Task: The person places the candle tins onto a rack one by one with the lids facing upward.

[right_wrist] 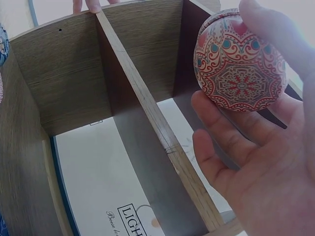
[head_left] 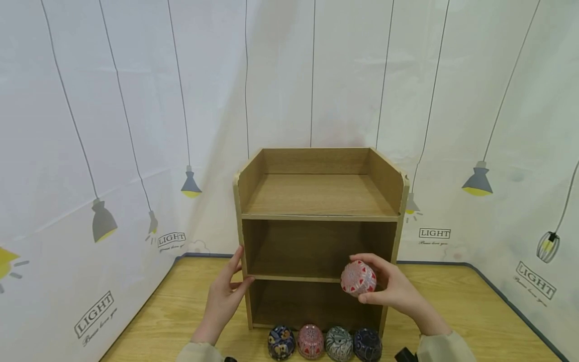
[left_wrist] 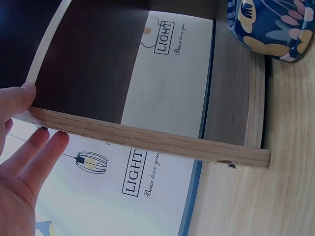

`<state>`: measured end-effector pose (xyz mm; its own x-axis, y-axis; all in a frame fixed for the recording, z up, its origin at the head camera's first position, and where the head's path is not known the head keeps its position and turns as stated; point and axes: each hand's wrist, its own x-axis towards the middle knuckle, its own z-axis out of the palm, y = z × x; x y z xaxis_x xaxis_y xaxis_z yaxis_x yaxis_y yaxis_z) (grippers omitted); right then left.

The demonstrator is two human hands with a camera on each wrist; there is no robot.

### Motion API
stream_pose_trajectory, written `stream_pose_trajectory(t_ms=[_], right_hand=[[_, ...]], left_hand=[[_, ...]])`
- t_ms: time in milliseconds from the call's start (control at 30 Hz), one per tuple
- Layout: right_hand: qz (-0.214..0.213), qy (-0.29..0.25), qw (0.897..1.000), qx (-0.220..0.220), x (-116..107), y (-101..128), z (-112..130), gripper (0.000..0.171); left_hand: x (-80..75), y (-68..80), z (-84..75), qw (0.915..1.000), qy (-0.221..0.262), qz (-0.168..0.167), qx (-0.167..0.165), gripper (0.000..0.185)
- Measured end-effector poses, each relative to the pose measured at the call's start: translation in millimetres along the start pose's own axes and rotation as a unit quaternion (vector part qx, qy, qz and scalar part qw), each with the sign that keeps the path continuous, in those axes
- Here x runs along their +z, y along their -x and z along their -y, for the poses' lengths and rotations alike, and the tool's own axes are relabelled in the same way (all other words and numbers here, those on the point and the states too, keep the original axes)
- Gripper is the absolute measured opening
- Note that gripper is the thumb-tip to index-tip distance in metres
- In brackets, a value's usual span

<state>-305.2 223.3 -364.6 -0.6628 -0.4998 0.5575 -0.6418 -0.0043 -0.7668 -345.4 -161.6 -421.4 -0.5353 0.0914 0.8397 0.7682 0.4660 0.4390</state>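
Head view: the right hand (head_left: 392, 290) clasps the red patterned tin (head_left: 358, 277) at the shelf unit's (head_left: 318, 216) middle opening; 4 tins (head_left: 323, 343) sit below both hands.

Left wrist view: the left hand (left_wrist: 22, 147) lies flat-fingered, steadying the unit's side panel.

Right wrist view: fingers (right_wrist: 216, 123) cradle the tin beside the divider (right_wrist: 156, 128). Best to slide it in level, brace held firm.

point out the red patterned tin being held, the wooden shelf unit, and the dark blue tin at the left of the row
red patterned tin (head_left: 358, 278), head view, patterned lid
wooden shelf unit (head_left: 318, 193), head view, bare top board
dark blue tin (head_left: 281, 343), head view, top of lid
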Motion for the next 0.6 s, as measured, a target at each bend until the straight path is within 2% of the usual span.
stream_pose_trajectory(t_ms=[600], right_hand=[[-0.033, 0.011, 0.999, -0.010, 1.3, -7.7, 2.0, 0.064]], left_hand=[[0.1, 0.4, 0.5, 1.0000, 0.001, 0.000, -0.003, 0.082]])
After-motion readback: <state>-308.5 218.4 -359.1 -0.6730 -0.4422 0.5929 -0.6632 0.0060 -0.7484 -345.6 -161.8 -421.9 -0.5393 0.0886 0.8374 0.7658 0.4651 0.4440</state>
